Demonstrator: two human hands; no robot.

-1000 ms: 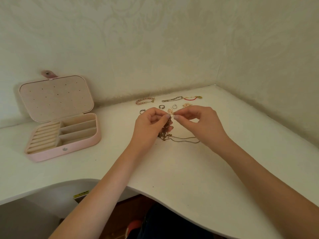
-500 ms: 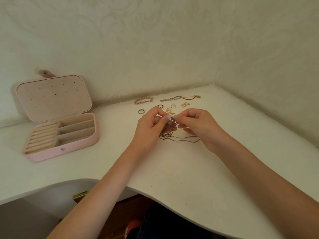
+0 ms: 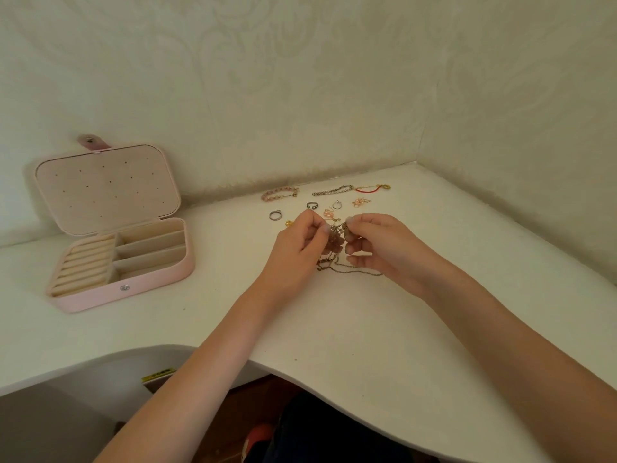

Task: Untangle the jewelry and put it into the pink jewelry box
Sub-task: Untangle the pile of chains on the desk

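Tangle of fine chains (image 3: 335, 243) held just above the surface (image 3: 334, 329), between both hands; loose ends trail on it. Left hand (image 3: 297, 252) and right hand (image 3: 384, 245) each pinch the knot at its top, fingertips nearly touching. Light, limp, slippery links (likely to snag or kink if yanked). Best taken one strand near the knot. Pink jewelry box (image 3: 113, 228) open, well left.
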